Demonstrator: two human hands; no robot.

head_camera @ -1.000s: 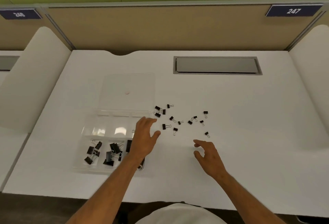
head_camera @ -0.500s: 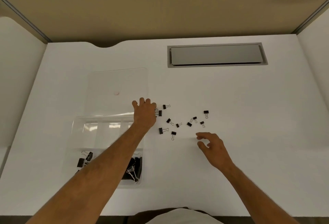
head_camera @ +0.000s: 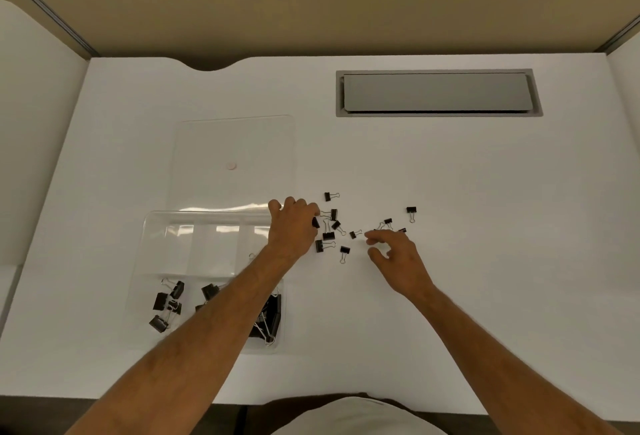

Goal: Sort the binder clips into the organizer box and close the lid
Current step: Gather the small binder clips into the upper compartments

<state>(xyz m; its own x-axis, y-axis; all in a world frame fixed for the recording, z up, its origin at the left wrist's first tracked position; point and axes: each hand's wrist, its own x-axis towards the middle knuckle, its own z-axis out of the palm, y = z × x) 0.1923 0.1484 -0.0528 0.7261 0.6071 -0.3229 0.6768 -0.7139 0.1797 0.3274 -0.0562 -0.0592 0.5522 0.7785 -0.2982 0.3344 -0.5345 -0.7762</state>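
The loose binder clips [head_camera: 349, 227] lie scattered on the white desk [head_camera: 485, 261] near frame centre, just to the 3 o'clock side of the clear organizer box [head_camera: 207, 261]. The box's lid [head_camera: 235, 161] lies open flat at 12 o'clock from the tray. Sorted clips [head_camera: 166, 306] occupy the near compartments; the left forearm hides part of the middle and right ones.

The left hand [head_camera: 292, 230] sits at the box's far right corner, fingers curled over the nearest clips; whether it grips one cannot be told, as the knuckles cover the fingertips. The right hand [head_camera: 398, 258] hovers at 4 o'clock from the cluster, fingers loosely spread, thumb and forefinger apart; contact with a clip is unclear.

A grey cable hatch [head_camera: 436, 93] is set in the desk at 1 o'clock. Tan partition panels [head_camera: 311, 2] enclose the desk. A blue label at the top right corner is cut off.
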